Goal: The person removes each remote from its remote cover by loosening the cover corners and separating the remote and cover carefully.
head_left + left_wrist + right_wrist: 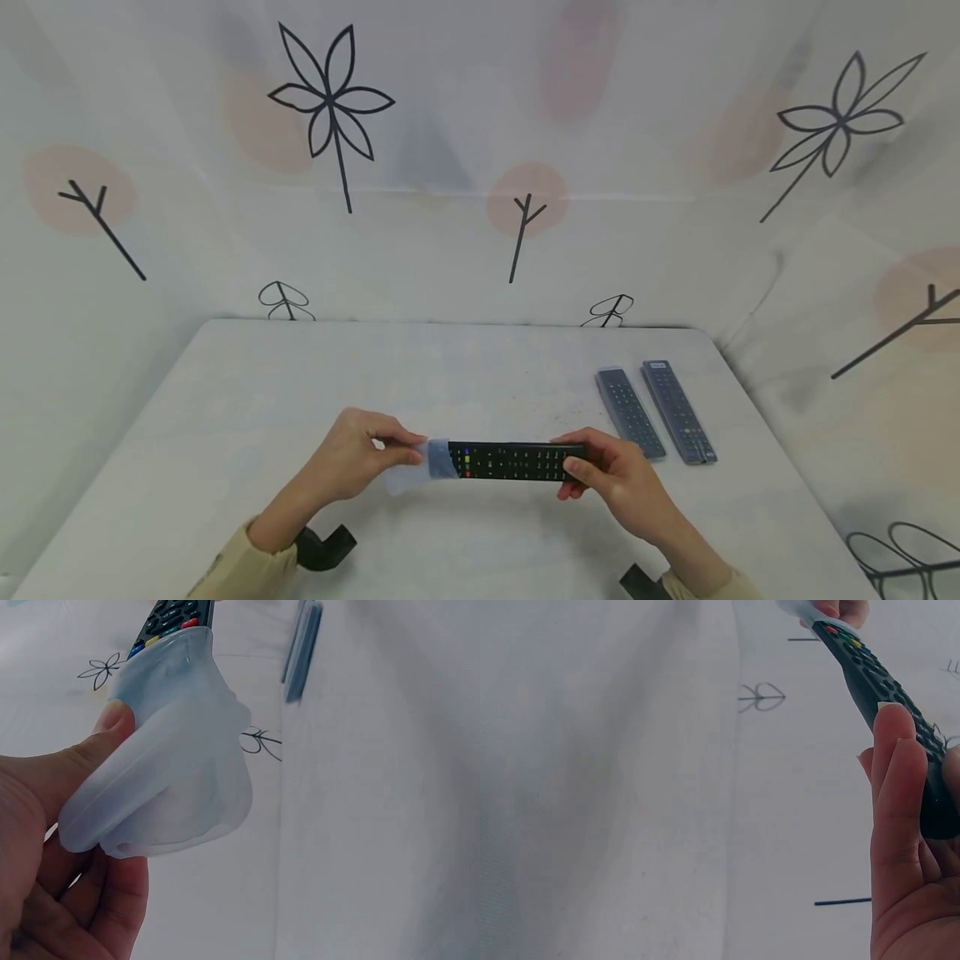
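Observation:
A black remote control (517, 461) with colored buttons is held level above the table. My right hand (611, 475) grips its right end, thumb on the button face and fingers along the far edge and underneath. A translucent bluish silicone sleeve (180, 742) covers the remote's left end, its loose part folded back and hanging limp. My left hand (367, 454) pinches that sleeve between thumb and fingers. In the right wrist view the fingers (900, 780) lie along the remote's side, and the sleeve shows at its far end.
Two more remotes in bluish covers, a shorter one (630, 412) and a longer one (678, 412), lie side by side at the table's right. The white table (262, 375) meets a patterned cloth wall (442, 250) at the back, with more cloth on both sides.

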